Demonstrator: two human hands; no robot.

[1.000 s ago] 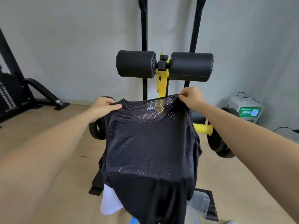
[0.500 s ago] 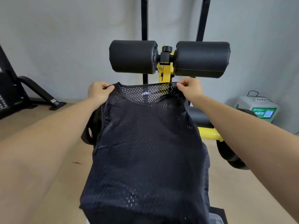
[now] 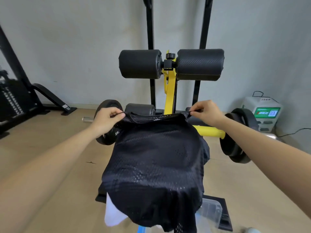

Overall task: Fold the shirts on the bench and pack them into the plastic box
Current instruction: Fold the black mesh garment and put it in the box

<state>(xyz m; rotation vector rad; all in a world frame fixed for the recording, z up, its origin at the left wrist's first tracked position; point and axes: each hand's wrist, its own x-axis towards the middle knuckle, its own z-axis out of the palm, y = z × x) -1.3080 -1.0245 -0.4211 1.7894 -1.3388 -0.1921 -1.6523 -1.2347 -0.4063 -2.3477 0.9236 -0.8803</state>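
A black mesh shirt (image 3: 156, 167) lies spread face-up over the bench, which it hides almost wholly. My left hand (image 3: 107, 118) pinches its left shoulder strap. My right hand (image 3: 206, 111) pinches the right shoulder strap, at the far end near the yellow post (image 3: 170, 96). A white shirt (image 3: 111, 214) pokes out from under the black one at the near left. The clear plastic box (image 3: 212, 212) sits low at the near right, partly covered by the shirt's hem.
Two black foam rollers (image 3: 171, 63) stand above the bench's far end. Weight plates (image 3: 239, 137) on a bar flank the bench on both sides. A white and green device (image 3: 262, 115) sits by the right wall. Black gym frame (image 3: 20, 96) at the left.
Both hands have lowered the black shirt from held up in the air to lying flat over the bench. The collar now rests near the yellow post.
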